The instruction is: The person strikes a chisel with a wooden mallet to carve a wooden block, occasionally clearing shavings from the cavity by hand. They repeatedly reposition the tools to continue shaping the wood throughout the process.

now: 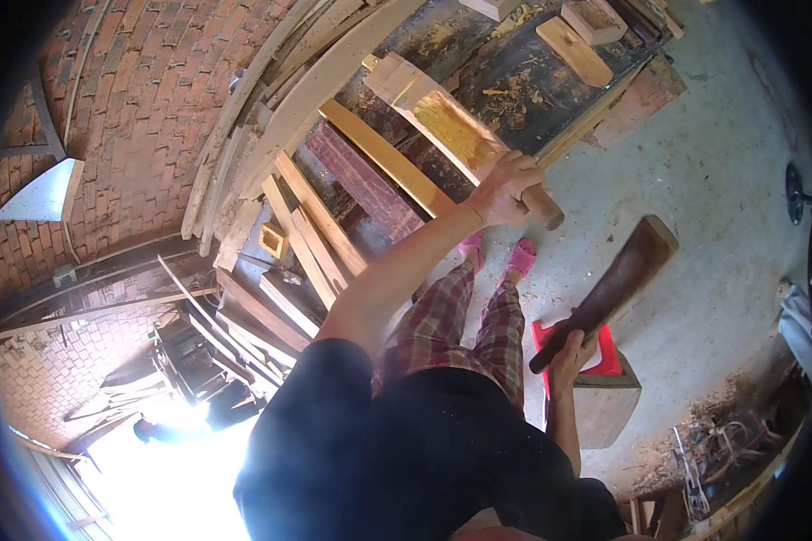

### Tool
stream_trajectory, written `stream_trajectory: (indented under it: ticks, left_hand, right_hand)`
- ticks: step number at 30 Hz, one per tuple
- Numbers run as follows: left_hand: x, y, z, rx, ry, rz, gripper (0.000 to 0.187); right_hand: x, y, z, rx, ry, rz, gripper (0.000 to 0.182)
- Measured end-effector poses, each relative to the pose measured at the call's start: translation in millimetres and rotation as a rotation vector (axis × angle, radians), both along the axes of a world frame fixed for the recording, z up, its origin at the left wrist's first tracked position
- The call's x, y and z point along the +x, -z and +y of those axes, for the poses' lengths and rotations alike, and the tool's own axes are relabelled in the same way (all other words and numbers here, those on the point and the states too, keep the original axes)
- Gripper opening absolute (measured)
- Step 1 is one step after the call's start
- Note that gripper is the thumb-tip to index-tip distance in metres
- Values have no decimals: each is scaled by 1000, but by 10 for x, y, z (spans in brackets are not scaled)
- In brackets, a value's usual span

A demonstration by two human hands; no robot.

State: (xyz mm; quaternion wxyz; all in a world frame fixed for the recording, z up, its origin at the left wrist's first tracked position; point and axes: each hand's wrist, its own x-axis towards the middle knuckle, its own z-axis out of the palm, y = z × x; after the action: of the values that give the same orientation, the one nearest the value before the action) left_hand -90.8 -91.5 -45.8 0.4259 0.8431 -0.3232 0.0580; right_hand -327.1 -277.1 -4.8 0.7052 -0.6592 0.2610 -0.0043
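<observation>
My left hand (507,187) is closed round a brown rounded wooden piece (543,208), whose end sticks out below the fist. Just beyond this hand lies a long pale wooden block (442,117) with a yellowish face; whether the two pieces join is hidden by the fingers. Lower and to the right, my right hand (572,355) grips the narrow end of a dark, paddle-shaped piece of wood (622,279). Its broad end points up and to the right. Behind that hand is a red stool or seat (608,350) beside a grey box (609,410).
Planks (383,153) and a reddish board (361,180) lie at upper left, near long curved timbers (311,99). A dark bench top (505,99) carries shavings and a yellow block (576,52). Wood scraps and a tangled heap (726,451) lie at lower right.
</observation>
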Motion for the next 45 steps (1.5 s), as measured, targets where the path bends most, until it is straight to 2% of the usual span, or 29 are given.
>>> stream_trajectory:
  ticks: [2, 3, 5, 7, 9, 10, 11, 15, 18, 19, 20, 22, 23, 25, 27, 29, 31, 33, 36, 38, 40, 41, 42, 43, 45]
  left_hand:
    - [7, 67, -29, 29, -16, 50, 30]
    - [2, 78, -52, 25, -18, 52, 30]
    - [16, 95, -64, 40, -46, 67, 31]
    - [27, 116, -89, 41, -61, 70, 32]
    - [17, 136, -119, 36, -62, 75, 33]
    - [8, 148, -140, 58, -80, 62, 34]
    - [0, 155, -167, 77, -100, 47, 35]
    - [21, 187, -116, 95, -120, 51, 33]
    - [9, 206, -136, 82, -115, -10, 34]
    - [11, 225, -133, 81, -114, 20, 32]
    - [12, 238, -132, 78, -119, 49, 31]
    - [-22, 223, -139, 89, -127, 44, 31]
    - [-26, 213, -137, 105, -131, 41, 31]
    - [39, 168, -144, 100, -146, 0, 31]
    - [-10, 190, -134, 97, -155, -8, 30]
    - [4, 225, -153, 90, -173, -56, 30]
    - [-1, 214, -146, 98, -163, -27, 30]
    - [-27, 196, -153, 105, -154, -4, 30]
    - [-24, 150, -89, 84, -167, -13, 30]
    - [95, 63, -26, -15, -175, -29, 27]
    - [265, 8, -2, -416, -411, 35, 25]
    - [336, -79, 111, -609, -560, 375, 22]
    - [440, -197, 207, -773, -634, 400, 21]
    - [528, -247, 323, -845, -710, 402, 19]
    - [583, -234, 456, -840, -623, 307, 19]
  right_hand:
    - [-20, -5, -24, -2, -23, -123, 68]
    - [-3, -34, -21, -6, -26, -121, 68]
    - [82, -79, 2, -49, -58, -182, 79]
    - [58, -12, 50, -4, -48, -247, 76]
    - [45, 153, 203, 207, 146, -351, 64]
    - [12, 317, 209, -58, 11, -250, 49]
    - [1, 474, 145, 32, -157, 35, 38]
    - [173, 236, 165, 175, -9, 141, 35]
    - [204, 40, 100, 167, 67, -207, 37]
    - [176, 143, 101, 165, 73, -210, 37]
    - [120, 328, 100, 161, 24, -130, 35]
    - [262, 283, 104, 89, -155, 127, 29]
    - [211, 425, 64, 126, -148, 172, 24]
    - [298, 239, -12, 169, -50, 176, 22]
    - [269, 162, -103, 153, -52, -1, 26]
    - [259, 84, -28, 212, 111, -214, 26]
    - [207, 289, 8, 149, -15, -105, 23]
    - [263, 378, 5, 141, -184, 181, 24]
    - [244, 320, -106, 154, -151, 248, 27]
    - [240, 298, -189, 85, -110, 179, 30]
    - [280, 223, -233, 85, -89, 173, 30]
    - [296, 193, -256, 94, -79, 165, 30]
    - [294, 181, -277, 87, -82, 159, 30]
    - [286, 179, -281, 96, -77, 170, 30]
    - [293, 169, -269, 111, -83, 174, 30]
